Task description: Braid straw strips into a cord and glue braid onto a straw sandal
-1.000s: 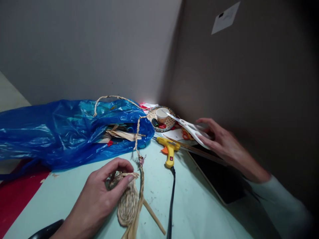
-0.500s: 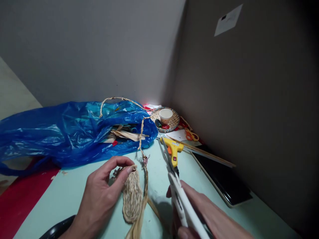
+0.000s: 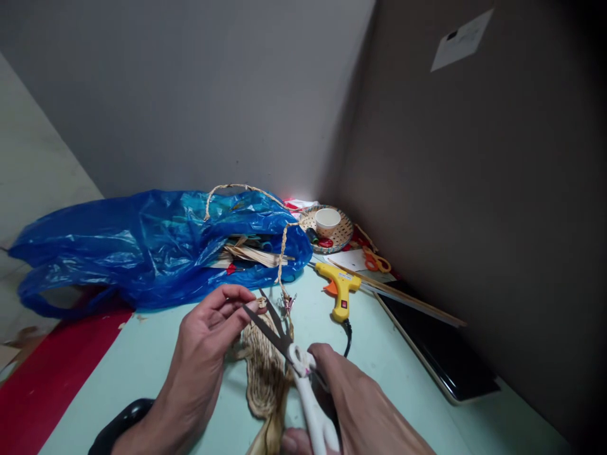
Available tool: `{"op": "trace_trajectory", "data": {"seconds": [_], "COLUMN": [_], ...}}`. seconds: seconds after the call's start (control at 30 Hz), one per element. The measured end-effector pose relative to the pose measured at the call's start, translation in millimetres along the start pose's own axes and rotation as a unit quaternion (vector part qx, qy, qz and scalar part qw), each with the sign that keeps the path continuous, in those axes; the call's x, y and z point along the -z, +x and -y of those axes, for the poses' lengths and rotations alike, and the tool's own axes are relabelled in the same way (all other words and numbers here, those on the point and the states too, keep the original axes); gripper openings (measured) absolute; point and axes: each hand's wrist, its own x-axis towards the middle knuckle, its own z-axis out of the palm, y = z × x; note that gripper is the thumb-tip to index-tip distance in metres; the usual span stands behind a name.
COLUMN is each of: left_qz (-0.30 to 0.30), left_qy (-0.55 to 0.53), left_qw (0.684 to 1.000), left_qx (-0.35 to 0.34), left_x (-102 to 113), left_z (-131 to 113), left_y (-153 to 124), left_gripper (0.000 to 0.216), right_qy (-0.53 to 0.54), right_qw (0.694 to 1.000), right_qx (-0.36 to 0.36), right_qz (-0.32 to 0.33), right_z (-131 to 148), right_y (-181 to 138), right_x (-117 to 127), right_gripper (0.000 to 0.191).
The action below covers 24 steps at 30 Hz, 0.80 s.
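My left hand (image 3: 208,341) pinches the top end of a flat, oval sole-shaped piece of coiled straw braid (image 3: 263,373). In my right hand (image 3: 351,392) is a pair of white-handled scissors (image 3: 308,385), fingers wrapped round the handles. The dark blades are spread apart, their tips on either side of the pinched end by my left fingertips. Just right of the straw piece, a narrow braid (image 3: 281,265) runs down through a small metal clip (image 3: 288,303). Loose straw strips (image 3: 270,433) hang below it, partly hidden by the scissors and right hand.
A blue plastic bag (image 3: 156,246) holding straw lies at the back left. Behind the scissors are a yellow glue gun (image 3: 339,287), a woven tray (image 3: 348,234) with a white cup (image 3: 327,220), and orange scissors (image 3: 376,260). A black flat device (image 3: 441,354) lies along the right wall.
The scissors have swung left and opened, bringing their blades to the straw end at my left fingertips. The view has shifted slightly, moving the background to the right.
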Motion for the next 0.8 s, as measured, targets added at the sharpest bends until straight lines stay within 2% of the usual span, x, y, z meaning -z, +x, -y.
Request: {"op": "trace_trajectory", "data": {"seconds": [0.2,0.33,0.53,0.8], "left_qz": [0.001,0.013,0.056,0.027], "left_qy": [-0.006,-0.001,-0.006,0.023], "left_qw": [1.000,0.999,0.998,0.999], "left_qx": [-0.022,-0.033,-0.022,-0.022], "left_x": [-2,0,0,3], "left_z": [-1,4,5,6], "left_y": [-3,-4,-3,-4], "left_gripper": [0.019,0.012,0.009,0.010], "right_qy": [-0.017,-0.018,0.011,0.028], "right_qw": [0.999,1.000,0.997,0.996], "right_qx": [0.015,0.020,0.064,0.076], "right_qz": [-0.026,-0.008,-0.036,-0.026], "right_z": [1,5,6,4], "right_y": [10,18,20,18], "right_x": [-9,-11,-9,-15], "right_gripper": [0.043,0.033,0.023,0.021]}}
